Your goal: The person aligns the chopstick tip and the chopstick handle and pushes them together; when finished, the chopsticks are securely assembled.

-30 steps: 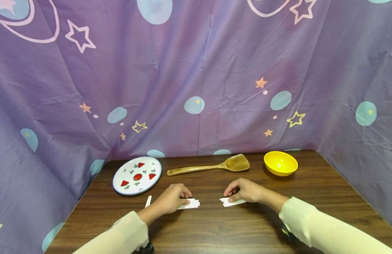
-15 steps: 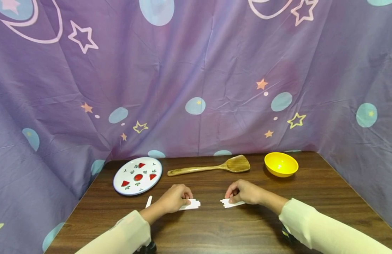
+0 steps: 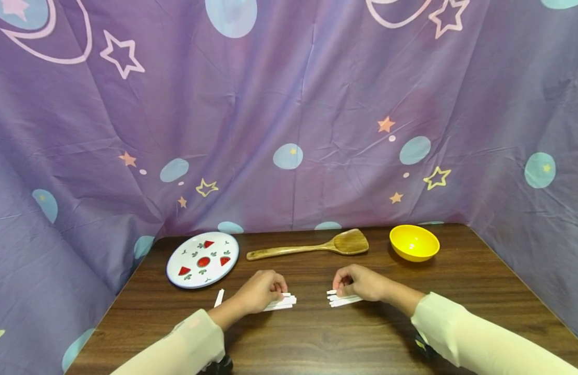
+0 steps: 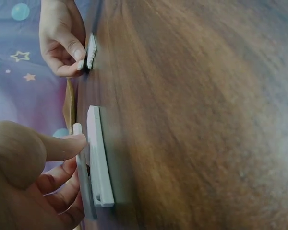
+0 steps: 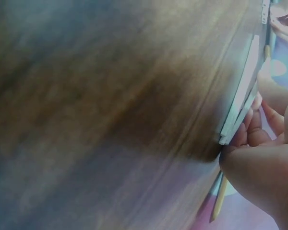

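My left hand (image 3: 258, 292) pinches a slim white stick (image 4: 84, 177) between thumb and fingers. Beside it on the table, more white sticks (image 4: 101, 158) lie together, a narrow gap apart from the held one in the left wrist view. To the right, my right hand (image 3: 361, 284) likewise pinches a white stick (image 5: 248, 104), which is partly covered by the fingers. A row of white sticks (image 3: 342, 301) lies on the table under that hand. One separate white stick (image 3: 219, 297) rests left of the left hand, partly hidden by the forearm.
Behind the hands, a wooden spatula (image 3: 308, 249) lies across the brown table (image 3: 312, 338). A white plate with red fruit patterns (image 3: 190, 252) sits at the back left. At the back right stands a yellow bowl (image 3: 414, 243). A purple curtain (image 3: 251, 104) hangs behind.
Both hands have moved slightly, and each now holds one stick raised apart from its group. Earlier the fingers rested on the grouped sticks. Plate, spatula and bowl have not moved.
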`<control>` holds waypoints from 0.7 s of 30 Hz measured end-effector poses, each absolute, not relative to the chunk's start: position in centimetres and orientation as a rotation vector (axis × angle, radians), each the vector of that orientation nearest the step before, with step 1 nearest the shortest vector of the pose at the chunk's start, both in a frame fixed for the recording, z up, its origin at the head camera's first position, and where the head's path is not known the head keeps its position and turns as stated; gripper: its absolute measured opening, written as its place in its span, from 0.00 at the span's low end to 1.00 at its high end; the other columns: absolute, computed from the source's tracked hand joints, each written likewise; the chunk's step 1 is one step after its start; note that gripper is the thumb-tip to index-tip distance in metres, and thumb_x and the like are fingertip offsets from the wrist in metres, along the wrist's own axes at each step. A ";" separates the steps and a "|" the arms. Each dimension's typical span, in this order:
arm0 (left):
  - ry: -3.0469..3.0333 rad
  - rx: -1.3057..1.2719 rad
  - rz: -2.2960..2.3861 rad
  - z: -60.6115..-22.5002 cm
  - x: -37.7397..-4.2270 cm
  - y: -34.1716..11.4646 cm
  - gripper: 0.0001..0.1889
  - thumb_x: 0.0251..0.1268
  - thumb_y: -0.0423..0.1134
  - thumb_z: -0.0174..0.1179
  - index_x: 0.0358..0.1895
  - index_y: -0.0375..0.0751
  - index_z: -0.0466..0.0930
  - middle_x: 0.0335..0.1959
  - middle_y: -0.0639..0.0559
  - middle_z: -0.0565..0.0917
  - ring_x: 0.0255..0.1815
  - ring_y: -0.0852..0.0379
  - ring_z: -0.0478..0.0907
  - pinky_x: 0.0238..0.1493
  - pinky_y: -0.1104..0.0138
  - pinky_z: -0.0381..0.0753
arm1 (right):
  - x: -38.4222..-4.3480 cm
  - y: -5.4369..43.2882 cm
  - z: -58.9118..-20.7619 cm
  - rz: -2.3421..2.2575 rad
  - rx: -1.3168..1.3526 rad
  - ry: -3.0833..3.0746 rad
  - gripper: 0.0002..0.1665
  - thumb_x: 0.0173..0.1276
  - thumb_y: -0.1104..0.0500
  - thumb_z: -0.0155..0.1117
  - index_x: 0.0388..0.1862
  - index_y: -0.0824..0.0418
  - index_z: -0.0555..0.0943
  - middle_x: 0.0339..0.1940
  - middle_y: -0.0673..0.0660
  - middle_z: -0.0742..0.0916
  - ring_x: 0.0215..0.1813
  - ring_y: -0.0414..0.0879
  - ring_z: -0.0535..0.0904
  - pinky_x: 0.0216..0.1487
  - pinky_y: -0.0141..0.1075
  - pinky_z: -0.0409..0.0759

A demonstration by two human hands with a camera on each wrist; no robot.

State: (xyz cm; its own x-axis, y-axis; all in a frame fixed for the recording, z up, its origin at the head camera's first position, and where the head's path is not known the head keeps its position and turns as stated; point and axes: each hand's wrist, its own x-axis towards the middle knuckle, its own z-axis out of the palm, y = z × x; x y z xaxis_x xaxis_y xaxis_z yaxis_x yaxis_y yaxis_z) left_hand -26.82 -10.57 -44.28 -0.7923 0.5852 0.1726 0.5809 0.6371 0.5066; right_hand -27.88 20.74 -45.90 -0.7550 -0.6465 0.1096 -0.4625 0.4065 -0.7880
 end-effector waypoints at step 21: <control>2.926 1.118 0.850 -42.1 -25.6 -8.6 0.02 0.67 0.32 0.67 0.37 0.44 0.86 0.33 0.57 0.85 0.34 0.65 0.79 0.38 0.70 0.80 | -26.3 19.2 -42.9 -1.036 -1.139 2.753 0.05 0.72 0.69 0.64 0.40 0.61 0.84 0.27 0.50 0.85 0.31 0.33 0.77 0.35 0.31 0.77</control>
State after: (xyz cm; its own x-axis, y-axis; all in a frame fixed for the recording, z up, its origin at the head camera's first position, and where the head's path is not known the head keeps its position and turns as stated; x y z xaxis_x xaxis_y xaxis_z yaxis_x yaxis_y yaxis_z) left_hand -25.58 -8.61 -42.11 -0.7577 0.5924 0.2737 0.6468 0.6264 0.4350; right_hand -26.34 19.15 -42.94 -0.7391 -0.6260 0.2486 -0.6345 0.5233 -0.5688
